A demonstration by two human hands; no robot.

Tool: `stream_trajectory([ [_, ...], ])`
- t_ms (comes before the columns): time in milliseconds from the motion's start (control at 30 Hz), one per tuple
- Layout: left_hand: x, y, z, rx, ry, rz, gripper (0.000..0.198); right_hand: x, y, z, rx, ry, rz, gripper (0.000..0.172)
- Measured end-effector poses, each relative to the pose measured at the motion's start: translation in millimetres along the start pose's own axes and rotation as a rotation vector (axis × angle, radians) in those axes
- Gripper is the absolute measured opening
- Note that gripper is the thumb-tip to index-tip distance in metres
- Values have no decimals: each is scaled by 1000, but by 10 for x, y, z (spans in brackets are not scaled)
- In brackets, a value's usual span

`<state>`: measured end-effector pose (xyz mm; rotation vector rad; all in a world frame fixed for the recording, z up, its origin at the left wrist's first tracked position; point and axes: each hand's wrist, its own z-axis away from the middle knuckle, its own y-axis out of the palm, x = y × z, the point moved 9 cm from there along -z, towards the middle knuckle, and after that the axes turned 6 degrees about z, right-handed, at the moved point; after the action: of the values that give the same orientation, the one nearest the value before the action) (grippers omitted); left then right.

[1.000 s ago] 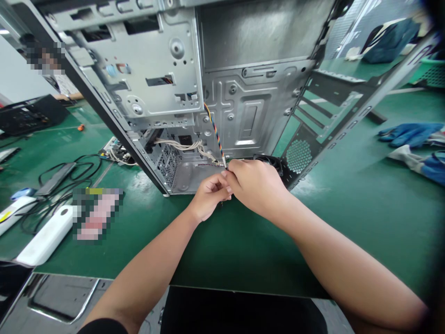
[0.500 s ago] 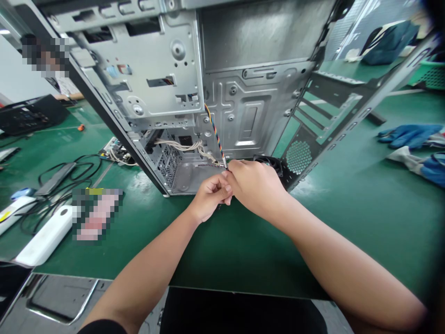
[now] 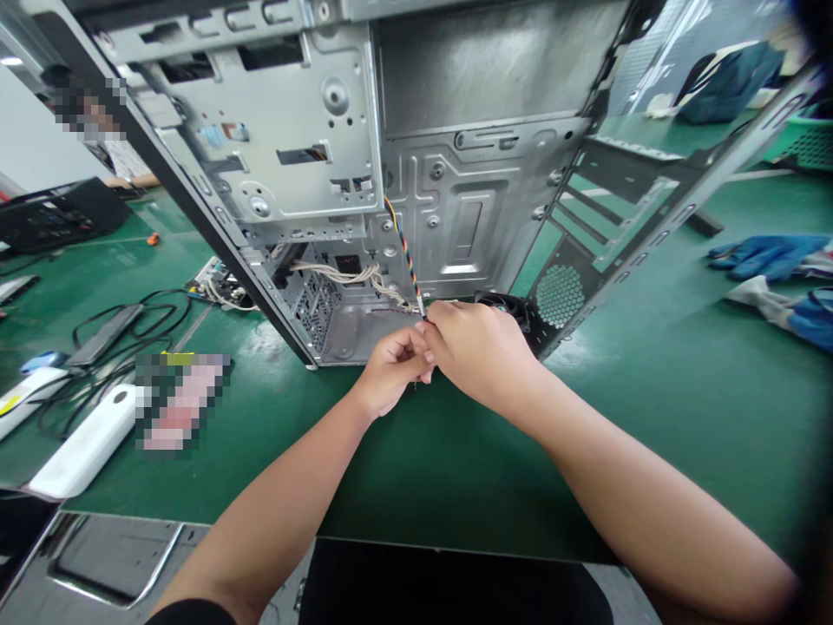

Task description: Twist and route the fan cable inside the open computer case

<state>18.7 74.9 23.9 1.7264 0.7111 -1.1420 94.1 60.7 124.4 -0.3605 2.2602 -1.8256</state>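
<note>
An open computer case (image 3: 449, 69) stands upright on a green table, its bare metal inside facing me. Out from behind its drive cage (image 3: 292, 113) runs a twisted multicoloured cable (image 3: 409, 259), pulled fairly straight down to my hands. My right hand (image 3: 482, 347) is closed around the cable's lower end. Against its fingertips, my left hand (image 3: 394, 373) is pinched shut; what lies between its fingers is hidden. Behind the hands, white wires (image 3: 344, 276) hang in the case's lower part, and a black fan (image 3: 504, 304) is partly covered by my right hand.
To the left on the table (image 3: 495, 486) lie a white power strip (image 3: 88, 447), black cords (image 3: 156, 312) and a circuit board with wires (image 3: 218, 286). Blue gloves (image 3: 771, 256) lie at the right, a green basket (image 3: 807, 139) beyond. Another person's arm (image 3: 134, 180) shows at far left.
Almost nothing differs. Both hands stay together at the cable's end, with only a very slight shift of the view.
</note>
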Motion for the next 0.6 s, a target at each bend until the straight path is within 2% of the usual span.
stream_trajectory([
  [600,-20,74,10,78,-18,108,28,31,-17,5,12,-42,9,28],
])
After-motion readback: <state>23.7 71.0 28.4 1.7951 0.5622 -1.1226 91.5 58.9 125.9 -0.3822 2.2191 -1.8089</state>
